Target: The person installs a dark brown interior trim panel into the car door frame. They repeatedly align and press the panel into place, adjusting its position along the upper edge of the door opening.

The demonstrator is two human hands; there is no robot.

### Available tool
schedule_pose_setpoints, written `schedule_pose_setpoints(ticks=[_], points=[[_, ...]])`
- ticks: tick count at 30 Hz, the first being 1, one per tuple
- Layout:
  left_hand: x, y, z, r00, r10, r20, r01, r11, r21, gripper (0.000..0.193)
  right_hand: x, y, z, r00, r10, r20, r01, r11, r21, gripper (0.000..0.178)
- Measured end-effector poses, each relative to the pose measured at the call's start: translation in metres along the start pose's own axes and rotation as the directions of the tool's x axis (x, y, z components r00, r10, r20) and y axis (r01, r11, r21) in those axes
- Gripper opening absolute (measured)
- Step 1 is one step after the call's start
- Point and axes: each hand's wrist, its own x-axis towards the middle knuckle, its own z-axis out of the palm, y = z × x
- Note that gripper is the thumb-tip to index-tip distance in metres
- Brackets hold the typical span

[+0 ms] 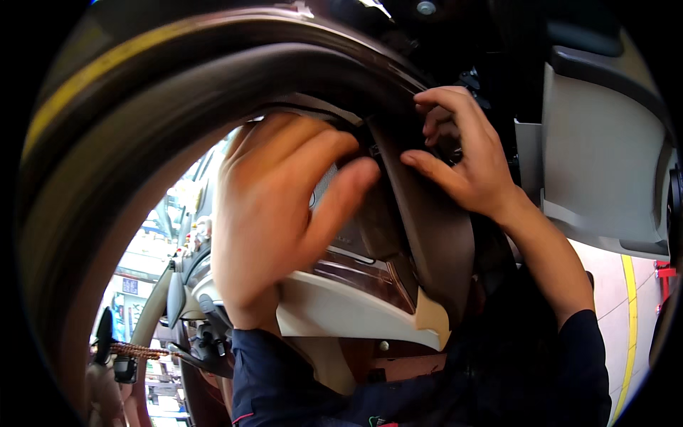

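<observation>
My left hand (274, 203) is held in front of a dark curved trim edge (235, 89) of a car's opening. It is slightly blurred by motion. Its thumb stands apart from the bent index finger, with nothing visible between them; the other fingertips are partly hidden. To its right, my right hand (466, 153) has loosely curled fingers, and a gap separates them from the thumb. Nothing shows in its grasp. Below and between both hands stretches a dark brown panel (434, 242). Beside that lies a glossy wood-grain trim piece (363, 277) above a beige panel (341, 309).
A pale grey panel with a dark edge (605, 149) stands at right. At lower left, a string of brown beads (142, 351) hangs near a small black device (125, 369). A yellow floor line (627, 320) and a red object (665, 285) show beyond, at right.
</observation>
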Motion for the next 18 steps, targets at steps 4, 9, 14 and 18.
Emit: schedule_pose_setpoints(ticks=[4,9,14,18], points=[[0.006,-0.005,-0.005,0.979,0.16,0.123,-0.181,0.966,0.183,0.028,0.015,-0.001,0.018,0.996,-0.093,0.004,0.092,0.979,-0.18,0.047],[0.023,0.024,0.007,0.944,-0.231,0.234,0.154,0.94,0.305,0.031,0.021,0.012,0.017,0.999,-0.04,0.026,0.044,0.978,-0.202,0.035],[0.035,0.03,0.018,0.927,-0.374,0.026,0.366,0.919,0.146,0.037,0.023,0.015,0.023,0.989,-0.147,0.026,0.149,0.961,-0.231,0.028],[0.038,0.018,0.029,0.954,-0.301,-0.014,0.297,0.933,0.201,0.047,0.028,0.023,0.023,0.977,-0.197,0.086,0.211,0.955,-0.207,0.025]])
